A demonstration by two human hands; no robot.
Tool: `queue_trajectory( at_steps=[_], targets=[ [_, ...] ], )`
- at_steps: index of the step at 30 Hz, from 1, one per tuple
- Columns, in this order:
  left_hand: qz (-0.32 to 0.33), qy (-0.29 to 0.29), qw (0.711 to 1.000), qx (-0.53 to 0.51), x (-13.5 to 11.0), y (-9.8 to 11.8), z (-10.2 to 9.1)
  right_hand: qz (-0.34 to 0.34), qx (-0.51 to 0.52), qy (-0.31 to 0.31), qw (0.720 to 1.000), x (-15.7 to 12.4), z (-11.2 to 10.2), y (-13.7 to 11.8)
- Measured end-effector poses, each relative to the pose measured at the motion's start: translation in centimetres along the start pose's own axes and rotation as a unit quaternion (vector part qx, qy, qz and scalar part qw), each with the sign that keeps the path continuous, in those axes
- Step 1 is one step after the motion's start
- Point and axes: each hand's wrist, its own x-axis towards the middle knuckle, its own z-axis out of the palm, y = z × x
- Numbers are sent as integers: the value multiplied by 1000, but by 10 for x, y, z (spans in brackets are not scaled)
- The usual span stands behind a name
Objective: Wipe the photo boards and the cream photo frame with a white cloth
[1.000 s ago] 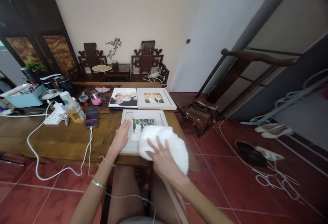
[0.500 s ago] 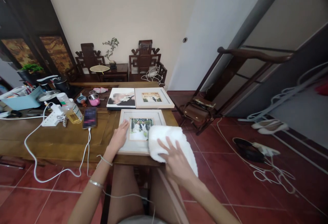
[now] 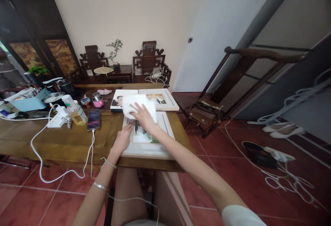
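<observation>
A framed wedding photo [image 3: 169, 129] with a pale wooden border lies flat at the table's near right end. My left hand [image 3: 123, 138] holds its left edge, fingers over the border. With fingers spread, my right hand [image 3: 143, 117] presses a folded white towel [image 3: 131, 102] over the frame's top left part. The towel and right forearm hide part of the photo. Behind it, a second framed photo [image 3: 169, 98] lies beside a flat picture or album [image 3: 117, 96], and the towel overlaps both in view.
Left on the table are a phone [image 3: 93, 119] with a white cable, a bottle of yellow liquid [image 3: 77, 115], a power strip [image 3: 56, 120], a pink cup [image 3: 97, 101] and a blue bin [image 3: 36, 102]. A wooden chair [image 3: 241, 62] stands right, and cables [image 3: 287, 181] lie on the floor.
My right hand has carried the towel from the frame's lower right corner up and left to its top left. My left hand stays at the left edge. The view has shifted slightly.
</observation>
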Motion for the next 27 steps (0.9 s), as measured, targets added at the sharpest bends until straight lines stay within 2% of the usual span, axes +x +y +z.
queue_trajectory(
  at_steps=[3, 6, 12, 15, 18, 23, 25, 27],
  targets=[
    [7, 3, 1000, -3, 1, 1, -2, -25, -8, -63, 998, 16, 19, -8],
    [18, 6, 1000, -4, 1, 0, -2, -5, -12, -77, 997, 8, 27, 4],
    [10, 6, 1000, -2, 0, -4, 3, 69, -37, -118, 990, -38, 8, 63],
    [11, 9, 1000, 0, 1, -5, 4, 100, -48, -137, 984, -67, -3, 80],
    [9, 10, 1000, 3, 2, -5, 4, 94, -42, -156, 982, -100, -13, 69],
    [3, 3, 1000, 6, 2, -3, 3, 69, 20, -207, 976, -156, -45, 12],
    [0, -1, 1000, 10, 2, -2, 2, 64, 58, -232, 969, -173, -56, -4],
    [-3, -5, 1000, 14, 2, 0, 1, 73, 83, -241, 964, -180, -58, -9]
  ],
)
